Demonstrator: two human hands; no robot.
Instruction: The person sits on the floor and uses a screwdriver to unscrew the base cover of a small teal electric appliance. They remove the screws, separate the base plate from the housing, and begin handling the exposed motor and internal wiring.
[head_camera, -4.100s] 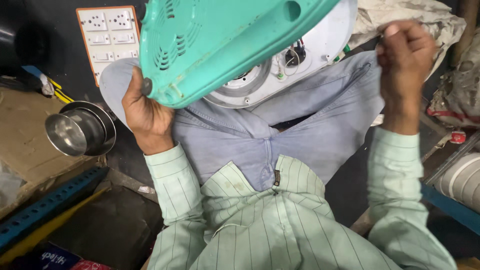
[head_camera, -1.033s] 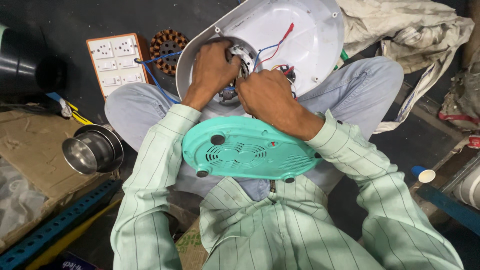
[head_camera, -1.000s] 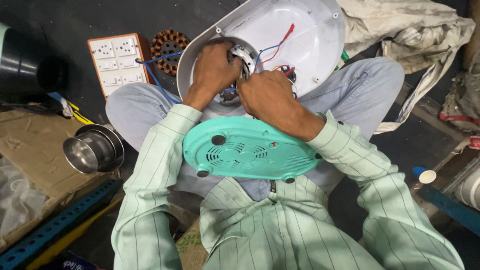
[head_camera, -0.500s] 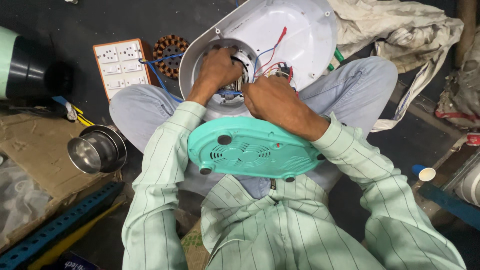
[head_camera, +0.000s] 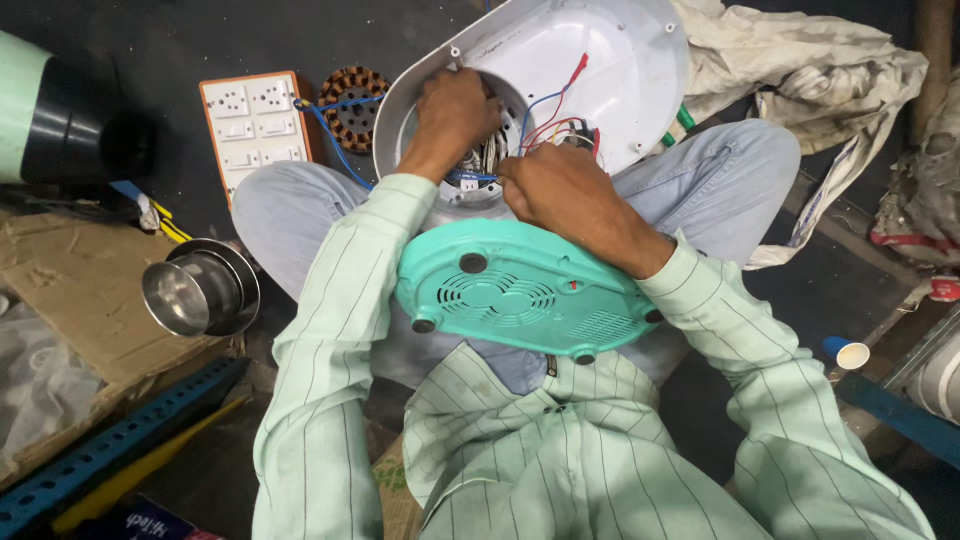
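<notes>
The left hand (head_camera: 455, 115) reaches into the round opening of the white appliance housing (head_camera: 620, 70), fingers curled over the internal part; the fingertips are hidden inside, so what they grip cannot be determined. The right hand (head_camera: 560, 195) sits at the lower rim of the same opening, fingers bent and pressed together around the wires (head_camera: 555, 120); the exact wire pinched is concealed by the knuckles. The housing rests tilted on the person's crossed legs. The teal base cover (head_camera: 520, 290) lies underside up on the lap, just below both wrists. On the floor to the left are a switch board (head_camera: 255, 125), a copper-wound stator (head_camera: 350, 105) partly behind the housing, and a steel cup (head_camera: 200, 290).
</notes>
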